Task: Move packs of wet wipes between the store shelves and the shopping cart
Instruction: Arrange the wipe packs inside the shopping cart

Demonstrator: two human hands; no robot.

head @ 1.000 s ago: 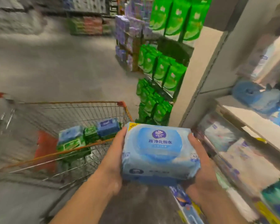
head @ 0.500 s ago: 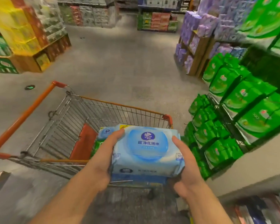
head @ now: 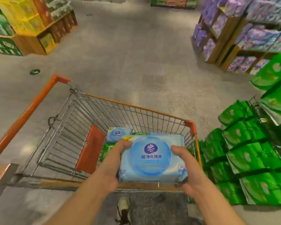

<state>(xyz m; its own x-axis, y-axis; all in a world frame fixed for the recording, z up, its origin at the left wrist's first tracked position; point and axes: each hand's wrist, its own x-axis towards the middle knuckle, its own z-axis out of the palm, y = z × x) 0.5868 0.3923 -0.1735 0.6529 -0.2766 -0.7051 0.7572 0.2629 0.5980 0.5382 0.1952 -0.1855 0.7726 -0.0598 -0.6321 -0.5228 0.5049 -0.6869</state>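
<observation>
A light blue pack of wet wipes (head: 151, 161) hangs over the near right corner of the wire shopping cart (head: 68, 127). My left hand (head: 115, 163) grips its left end and my right hand (head: 185, 169) grips its right end, thumbs on top. Inside the cart, behind the held pack, lie another blue wipes pack (head: 118, 134) and green packs (head: 107, 149), mostly hidden by my hands.
Green packs (head: 246, 156) fill the shelves right of the cart. Purple packs (head: 258, 34) stand at the far right, yellow and green boxes (head: 23, 20) at the far left. Bare grey floor (head: 133, 59) lies beyond the cart. My shoe (head: 123, 207) shows below.
My view turned left, away from the wipes shelf and onto the cart. Both hands carried the blue pack over the cart's near right corner, lower toward the basket.
</observation>
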